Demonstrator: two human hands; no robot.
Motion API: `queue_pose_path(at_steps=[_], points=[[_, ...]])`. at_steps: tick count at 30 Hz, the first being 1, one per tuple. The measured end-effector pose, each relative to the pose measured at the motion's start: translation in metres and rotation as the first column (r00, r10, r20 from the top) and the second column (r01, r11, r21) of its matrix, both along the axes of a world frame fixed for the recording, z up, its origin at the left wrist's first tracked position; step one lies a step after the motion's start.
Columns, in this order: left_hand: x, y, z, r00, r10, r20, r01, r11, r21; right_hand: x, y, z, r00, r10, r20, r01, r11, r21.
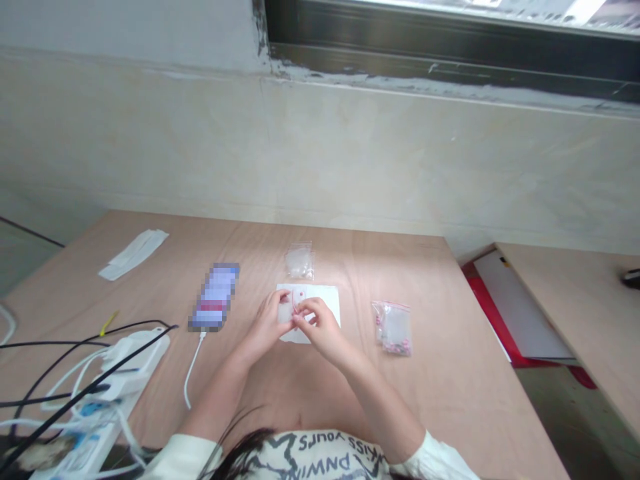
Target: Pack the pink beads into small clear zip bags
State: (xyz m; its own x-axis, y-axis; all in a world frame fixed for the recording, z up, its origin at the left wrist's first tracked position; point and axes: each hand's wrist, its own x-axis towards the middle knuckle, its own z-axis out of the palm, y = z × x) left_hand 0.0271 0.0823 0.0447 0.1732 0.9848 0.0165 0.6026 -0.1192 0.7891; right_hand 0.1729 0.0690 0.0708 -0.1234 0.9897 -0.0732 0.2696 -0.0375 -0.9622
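Note:
Over a white sheet (326, 299) on the wooden table, my two hands meet, fingertips nearly touching. My right hand (323, 328) pinches a thin pinkish-red cord (293, 301), which curves up between the hands. My left hand (270, 320) is curled with thumb and finger drawn in at the same spot; what it grips is too small to make out. A small pink-red bead-like dot (301, 293) shows on the sheet just beyond the fingers. Behind the sheet lies a clear plastic bag (300, 261). Right of my hands is another clear bag with pink beads (397, 345).
A phone (215, 297) with a white charging cable (193, 370) lies left of my hands. A folded white strip (134, 255) is farther back. A power strip (133, 363) with tangled cables fills the left front. The wall (280, 153) bounds the table behind.

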Motion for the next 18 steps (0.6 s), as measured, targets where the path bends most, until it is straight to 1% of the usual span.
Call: queue_pose_path(at_steps=[2, 4, 6, 8, 11, 13, 15, 18], points=[[0.001, -0.006, 0.006, 0.993, -0.023, 0.114, 0.03, 0.997, -0.066, 0.004, -0.005, 0.001, 0.998, -0.035, -0.054, 0.036, 0.999, 0.006], [0.0, -0.011, 0.013, 0.969, -0.024, 0.244, 0.064, 0.985, -0.158, 0.009, -0.008, 0.002, 0.989, -0.09, -0.114, 0.091, 0.996, 0.002], [-0.001, -0.015, 0.02, 0.928, 0.005, 0.373, 0.089, 0.968, -0.234, 0.013, -0.011, 0.003, 0.974, -0.125, -0.19, 0.123, 0.992, -0.023], [-0.001, -0.019, 0.025, 0.89, 0.034, 0.454, 0.098, 0.96, -0.263, 0.016, -0.014, 0.005, 0.947, -0.148, -0.285, 0.137, 0.989, -0.061], [0.0, -0.022, 0.032, 0.875, 0.02, 0.483, 0.118, 0.96, -0.253, 0.019, -0.018, 0.008, 0.898, -0.179, -0.402, 0.14, 0.982, -0.127], [0.001, -0.024, 0.036, 0.877, -0.002, 0.481, 0.136, 0.96, -0.243, 0.021, -0.02, 0.009, 0.877, -0.209, -0.432, 0.15, 0.974, -0.167], [0.001, -0.024, 0.04, 0.881, -0.017, 0.473, 0.146, 0.961, -0.236, 0.024, -0.021, 0.011, 0.881, -0.227, -0.414, 0.156, 0.968, -0.199], [0.001, -0.024, 0.045, 0.891, -0.033, 0.453, 0.149, 0.963, -0.224, 0.028, -0.021, 0.013, 0.918, -0.191, -0.348, 0.115, 0.967, -0.227]])
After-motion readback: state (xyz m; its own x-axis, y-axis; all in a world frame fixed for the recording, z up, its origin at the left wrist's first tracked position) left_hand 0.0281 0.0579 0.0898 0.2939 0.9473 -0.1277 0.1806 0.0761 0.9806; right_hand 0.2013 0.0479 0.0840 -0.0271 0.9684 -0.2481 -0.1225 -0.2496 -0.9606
